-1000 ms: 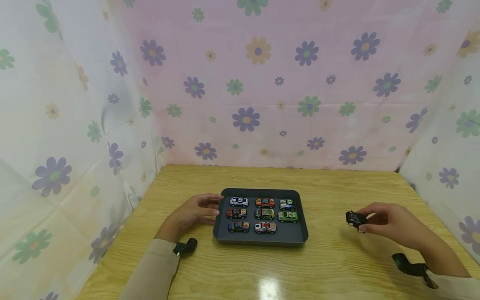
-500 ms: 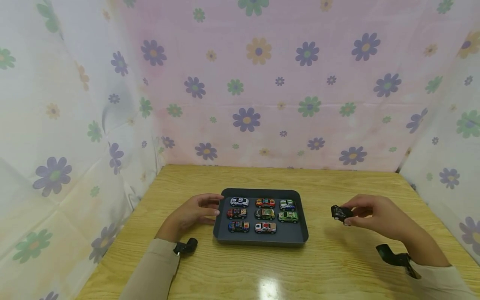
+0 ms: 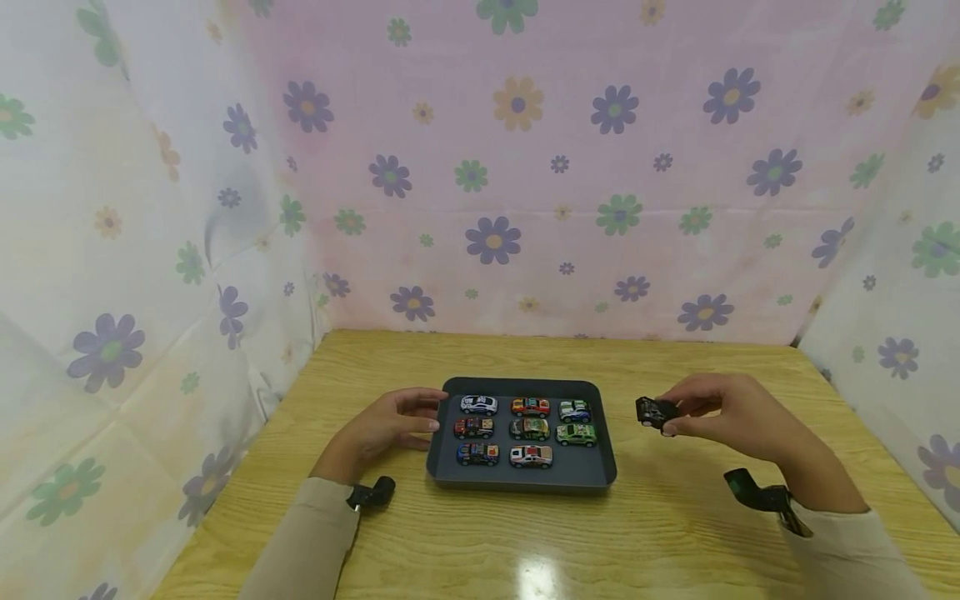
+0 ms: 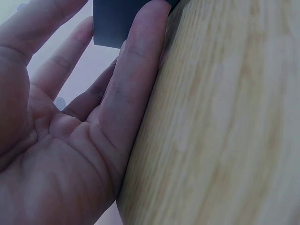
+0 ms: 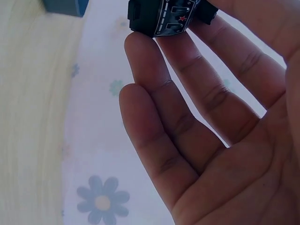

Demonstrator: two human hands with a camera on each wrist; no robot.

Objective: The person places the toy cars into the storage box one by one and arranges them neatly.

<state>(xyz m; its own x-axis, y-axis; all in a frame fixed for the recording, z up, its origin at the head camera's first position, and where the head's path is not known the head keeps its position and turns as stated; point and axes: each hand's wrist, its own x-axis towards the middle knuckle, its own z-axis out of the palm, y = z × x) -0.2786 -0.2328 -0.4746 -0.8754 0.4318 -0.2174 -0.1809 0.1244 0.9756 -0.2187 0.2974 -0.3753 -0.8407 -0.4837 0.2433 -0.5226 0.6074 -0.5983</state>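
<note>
My right hand [image 3: 731, 417] pinches a black toy car [image 3: 654, 412] between thumb and fingertips, held up to the right of the tray. In the right wrist view the same toy car [image 5: 173, 16] shows a red star and white markings. A dark grey tray [image 3: 577, 471] holds several small toy cars in rows, among them a white one [image 3: 478, 405], a red-orange one [image 3: 531, 407] and a green one [image 3: 576, 434]. At the tray's left side rests my left hand [image 3: 382, 429], its fingers fairly straight and touching the tray wall [image 4: 110, 28].
The tray stands on a wood-grain table [image 3: 390, 542]. A flowered cloth [image 3: 525, 183] hangs behind the table and along both sides. A small black camera [image 3: 757, 492] is strapped to the right wrist, another camera [image 3: 371, 492] to the left.
My right hand has moved left and slightly farther from me, bringing the black toy car nearer to the tray. The left hand, the tray and its cars have stayed put.
</note>
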